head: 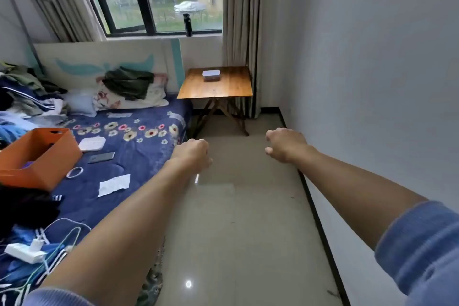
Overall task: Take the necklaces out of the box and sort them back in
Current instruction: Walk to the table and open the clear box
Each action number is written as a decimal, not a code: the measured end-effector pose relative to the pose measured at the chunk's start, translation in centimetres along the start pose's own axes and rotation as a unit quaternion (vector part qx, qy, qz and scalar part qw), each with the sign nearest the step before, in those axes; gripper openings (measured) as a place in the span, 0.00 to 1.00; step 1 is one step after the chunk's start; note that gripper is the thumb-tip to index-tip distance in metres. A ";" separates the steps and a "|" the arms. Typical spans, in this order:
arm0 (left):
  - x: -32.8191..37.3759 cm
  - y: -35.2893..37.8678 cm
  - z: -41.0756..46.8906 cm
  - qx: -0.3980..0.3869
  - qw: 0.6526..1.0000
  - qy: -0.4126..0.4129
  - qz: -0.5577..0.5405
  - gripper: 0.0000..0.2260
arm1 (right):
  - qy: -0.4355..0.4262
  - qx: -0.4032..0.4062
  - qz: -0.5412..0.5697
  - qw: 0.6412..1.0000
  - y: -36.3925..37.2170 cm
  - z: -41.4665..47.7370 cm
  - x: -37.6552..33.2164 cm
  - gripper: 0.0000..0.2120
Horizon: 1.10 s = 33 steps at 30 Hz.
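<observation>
A person stands in a narrow bedroom aisle, both arms stretched forward over the tiled floor [238, 206], the left hand [192, 154] and right hand [285, 144] loosely curled and holding nothing. The box [211, 75], white-lidded and closed, sits toward the back of a small wooden folding table [216, 87] under the window, well apart from both hands; no necklaces can be seen from here.

The task appears not yet begun. The likely trouble lies at the table: it stands on crossed folding legs, so a knock or a heavy lean could rock it and slide the box off, and fine chains tipped out in a heap could tangle or slip to the floor.

The aisle itself looks open. To the left, the bed [129, 146] carries an orange bin [39, 156], a phone [101, 157], a slip of paper [114, 184] and charger cables [57, 238]; a curtain [239, 32] hangs just beside the table, and a dark bottle [187, 25] stands on the sill.
</observation>
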<state>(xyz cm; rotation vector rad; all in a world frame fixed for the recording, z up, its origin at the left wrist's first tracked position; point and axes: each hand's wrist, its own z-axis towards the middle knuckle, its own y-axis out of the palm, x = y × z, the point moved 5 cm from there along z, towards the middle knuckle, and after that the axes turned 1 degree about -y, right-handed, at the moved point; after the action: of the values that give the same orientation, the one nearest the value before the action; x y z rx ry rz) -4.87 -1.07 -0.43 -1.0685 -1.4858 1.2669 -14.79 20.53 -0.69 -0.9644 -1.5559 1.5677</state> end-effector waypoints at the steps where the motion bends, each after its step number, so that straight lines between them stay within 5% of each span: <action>1: -0.5 0.1 1.6 -0.008 1.000 0.002 0.000 0.09 | 0.006 -0.013 -0.001 1.000 0.2 1.4 -0.3 0.16; 21: -4.0 4.4 41.7 -0.089 0.996 0.003 -0.003 0.08 | 0.023 -0.098 0.021 0.995 8.6 39.8 7.0 0.15; 33: -14.6 4.8 62.9 -0.095 0.993 -0.055 -0.037 0.08 | -0.046 -0.129 0.012 0.990 11.0 66.0 2.0 0.14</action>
<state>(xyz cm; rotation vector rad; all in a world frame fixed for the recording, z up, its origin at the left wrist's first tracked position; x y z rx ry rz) -62.05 -29.21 -12.00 -1.0696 -1.7425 1.1650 -73.99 -8.55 -12.18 -1.0659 -1.8518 1.4684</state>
